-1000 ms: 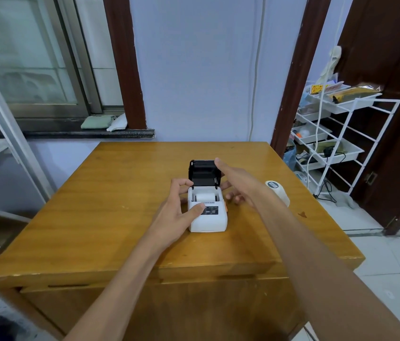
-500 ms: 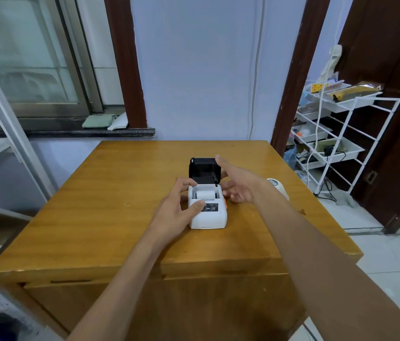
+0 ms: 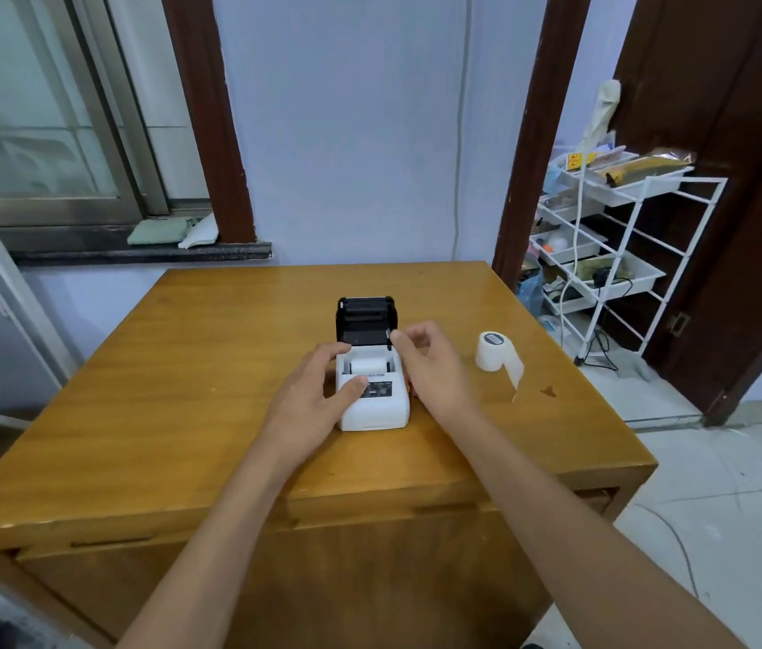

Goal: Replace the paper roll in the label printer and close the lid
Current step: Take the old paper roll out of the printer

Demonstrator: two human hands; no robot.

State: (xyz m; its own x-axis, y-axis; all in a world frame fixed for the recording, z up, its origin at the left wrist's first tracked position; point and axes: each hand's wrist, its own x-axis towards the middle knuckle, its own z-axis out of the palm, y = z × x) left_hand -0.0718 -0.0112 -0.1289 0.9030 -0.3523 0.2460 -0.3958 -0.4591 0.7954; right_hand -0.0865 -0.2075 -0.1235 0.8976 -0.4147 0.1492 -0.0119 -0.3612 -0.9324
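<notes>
Label printer [image 3: 372, 395], a small white plastic box with its black lid [image 3: 365, 320] standing upright at the back, sits mid-bench with a white paper roll [image 3: 366, 365] lying in the open bay. The left hand [image 3: 309, 400] grips the body's left side, thumb on the front panel. The right hand [image 3: 430, 363] hovers by the lid's right corner, fingers [image 3: 400, 339] loosely curled, holding nothing. To close well, brace the body, check the paper end feeds forward past the slot, then press the lid down evenly. A second white roll [image 3: 494, 351], partly unwound, lies well right on the wooden bench [image 3: 182, 414].
</notes>
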